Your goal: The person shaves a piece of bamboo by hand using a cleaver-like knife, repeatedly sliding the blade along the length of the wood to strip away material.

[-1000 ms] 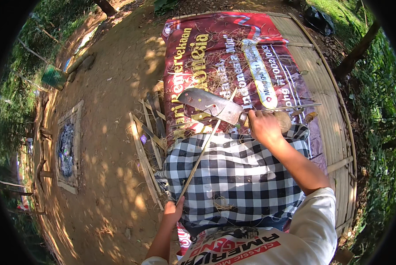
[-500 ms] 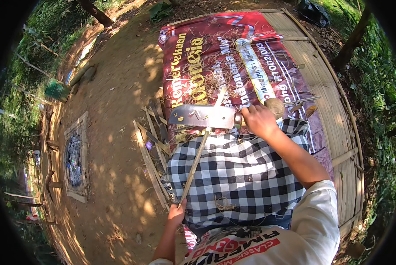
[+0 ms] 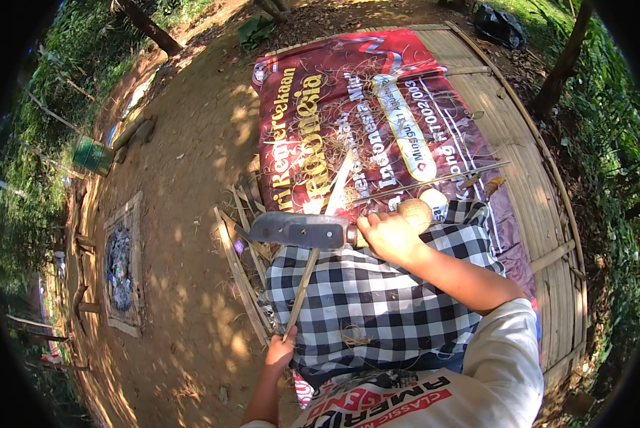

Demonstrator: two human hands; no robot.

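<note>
My right hand (image 3: 393, 239) is wrapped round the wooden handle of a broad-bladed machete (image 3: 283, 229), whose round knob end (image 3: 415, 214) sticks out past my fist. The dark blade lies sideways across a narrow bamboo strip (image 3: 301, 291), covering a short part of it. Low on the left, my left hand (image 3: 281, 349) grips the strip's near end. From there the strip slants up over a black-and-white checked cloth (image 3: 384, 303) on my lap. Its paler far end (image 3: 342, 175) reaches over a red banner (image 3: 280, 143).
Curly shavings (image 3: 366, 96) litter the banner, which is spread on a bamboo platform (image 3: 523, 135). A thin rod (image 3: 441, 182) lies there beyond my right hand. Several split bamboo pieces (image 3: 239, 274) rest on my left. Farther left are a framed ash pit (image 3: 122, 267) and a green bin (image 3: 93, 156).
My right hand has drawn the machete toward me and slightly left along the bamboo strip. The blade face looks darker now. My left hand keeps its grip, almost in place.
</note>
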